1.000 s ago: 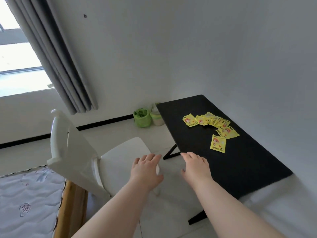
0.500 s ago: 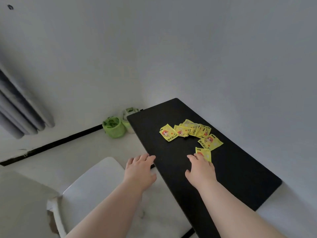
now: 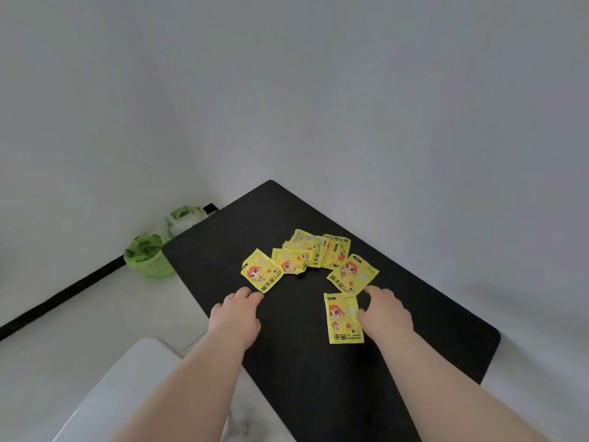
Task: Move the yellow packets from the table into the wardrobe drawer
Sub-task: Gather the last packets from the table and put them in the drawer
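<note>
Near left, a white chair seat sits beside the black table, over which we stretch both arms. Our left hand lies palm down, fingers loosely extended and gripping nothing, its tips just short of the leftmost packet. Our right hand, likewise unclenched and holding nothing, sits beside the nearest packet, thumb at its right edge. The other yellow packets fan out in an overlapping arc farther back on the tabletop. Past the table's far left edge, a green bag and a paler one stand on the floor by the wall.
</note>
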